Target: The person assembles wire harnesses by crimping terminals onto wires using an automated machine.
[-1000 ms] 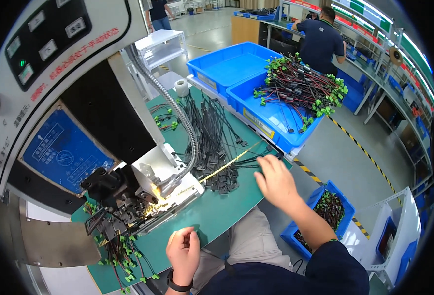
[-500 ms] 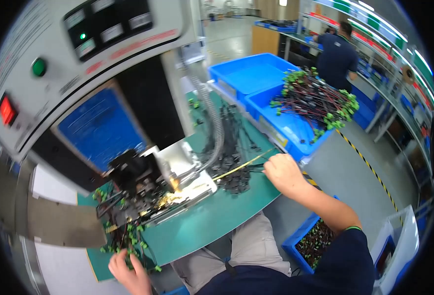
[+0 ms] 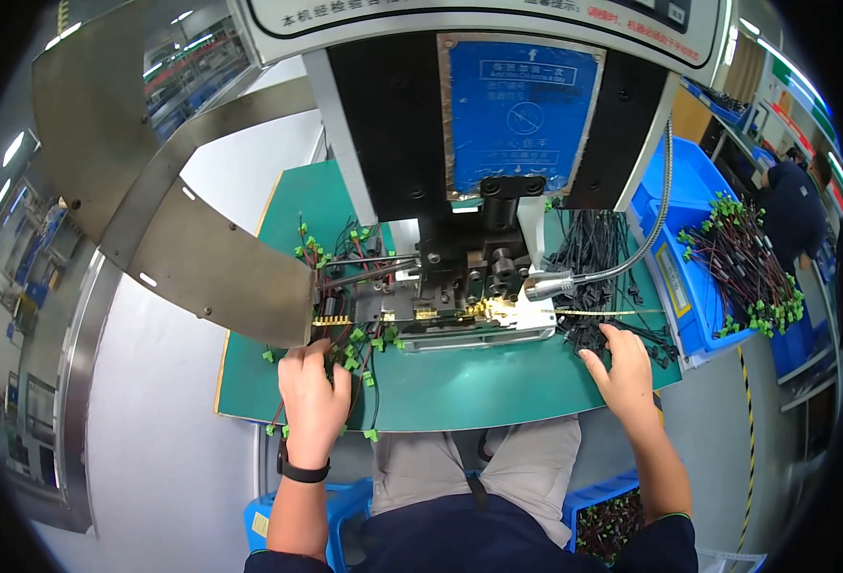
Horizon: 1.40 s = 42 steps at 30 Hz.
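Note:
My left hand point(image 3: 313, 393) reaches into loose dark wires with green connectors point(image 3: 350, 355) at the green worktop's left side. Its thumb stands apart from the fingers, whose tips lie among the wires. My right hand point(image 3: 626, 374) is at the front edge of a pile of black cables point(image 3: 589, 253), thumb and forefinger spread with nothing seen between them. Between the hands stands a press machine point(image 3: 498, 253), its tooling brightly lit by a lamp on a bendable metal neck point(image 3: 653, 234). A thin gold-coloured strip point(image 3: 598, 312) runs out of the tooling to the right.
A blue bin point(image 3: 691, 286) at the right holds a heap of wires with green connectors point(image 3: 751, 263). A curved metal guard point(image 3: 226, 267) juts over the worktop point(image 3: 460, 396) at the left. Below the edge are a blue stool point(image 3: 347, 506) and a crate of small dark parts point(image 3: 608, 530).
The view has swung left, centring the machine. My right hand has opened from a closed grip on black cables near the bin. My left hand has moved farther in among the green-ended wires.

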Available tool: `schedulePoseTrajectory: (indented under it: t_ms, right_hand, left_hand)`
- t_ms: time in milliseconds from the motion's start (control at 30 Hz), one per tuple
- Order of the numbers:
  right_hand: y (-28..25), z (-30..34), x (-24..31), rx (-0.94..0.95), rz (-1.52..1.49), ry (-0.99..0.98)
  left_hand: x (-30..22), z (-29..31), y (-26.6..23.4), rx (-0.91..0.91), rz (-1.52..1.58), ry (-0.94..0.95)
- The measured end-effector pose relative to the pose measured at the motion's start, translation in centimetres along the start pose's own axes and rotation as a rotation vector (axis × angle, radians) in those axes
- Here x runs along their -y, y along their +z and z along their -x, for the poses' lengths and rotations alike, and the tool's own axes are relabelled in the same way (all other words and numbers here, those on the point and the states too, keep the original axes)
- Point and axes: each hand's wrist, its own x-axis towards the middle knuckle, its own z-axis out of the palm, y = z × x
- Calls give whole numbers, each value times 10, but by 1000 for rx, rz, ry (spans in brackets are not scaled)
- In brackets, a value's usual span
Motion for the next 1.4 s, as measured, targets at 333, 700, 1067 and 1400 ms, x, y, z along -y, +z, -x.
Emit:
schedulePoseTrajectory:
  t_ms: [333,700,1067,1400]
  right_hand:
    - [3,5,-13,-45,-248,127]
    - [3,4,-3,-13,-135,124]
    - [3,6,-2,-115,53,177]
    - [1,9,-11,-209,-603,415]
  left_hand:
    - [6,-26,11,12,135,33]
    - [32,-24,-1,20,256,-97]
    - [89,-48,26,147,256,-83]
    - [87,-47,-13,-134,1101,-497]
